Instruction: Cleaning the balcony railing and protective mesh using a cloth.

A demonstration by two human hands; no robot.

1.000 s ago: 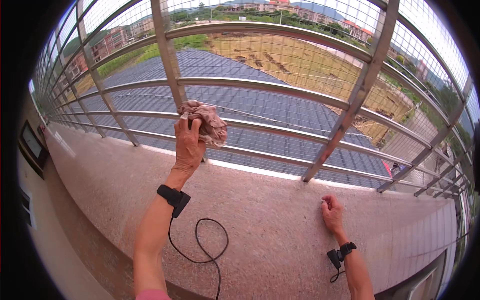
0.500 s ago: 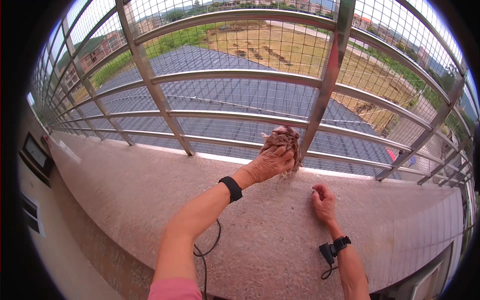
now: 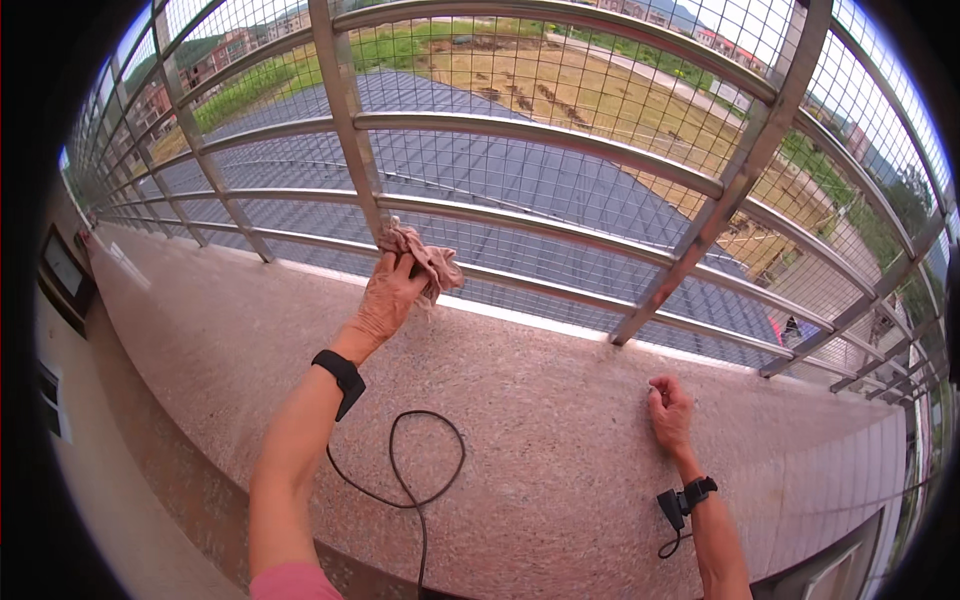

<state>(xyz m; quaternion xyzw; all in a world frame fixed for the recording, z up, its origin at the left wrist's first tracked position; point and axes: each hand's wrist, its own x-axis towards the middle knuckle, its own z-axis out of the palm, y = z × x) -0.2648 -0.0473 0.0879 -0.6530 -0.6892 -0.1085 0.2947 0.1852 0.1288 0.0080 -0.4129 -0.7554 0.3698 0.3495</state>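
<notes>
You've only got the one head-worn fisheye here, looking down and outward over the speckled pink stone ledge [image 3: 560, 440] toward the silver metal railing [image 3: 540, 140], fairly close up.

Wide stone ledge [image 3: 560, 440] open between hands, steel railing bars [image 3: 520, 130] and mesh blocking beyond

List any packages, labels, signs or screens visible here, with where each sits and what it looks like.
Dark framed panel: on the wall at the far left edge, rectangular, black frame with a paler face; whether it is a sign or a screen cannot be told.
Small dark rectangular fitting: lower on the same pale wall, too small to identify.
No packages or labels show; the left hand holds only a plain crumpled cloth.
</notes>
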